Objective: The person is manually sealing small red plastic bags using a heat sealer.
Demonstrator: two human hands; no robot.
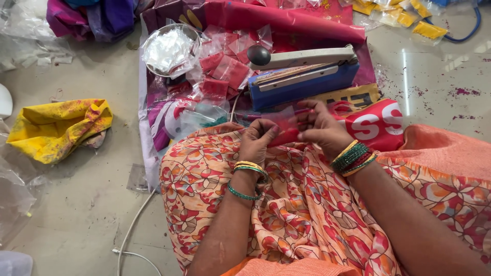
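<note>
Both my hands hold one small clear plastic pouch (284,128) filled with red powder, just above my lap. My left hand (257,140) pinches its left side and my right hand (319,128) pinches its right side. Bangles ring both wrists. Directly beyond the hands stands a blue and white heat sealer (307,74) with a black knob, its arm down. To the sealer's left lies a heap of filled red pouches (225,71).
A metal bowl (169,48) holding clear plastic bags sits at the back left. A yellow stained cloth (56,128) lies on the floor at left. A white cable (133,230) runs across the floor. Yellow pouches (409,18) lie far right.
</note>
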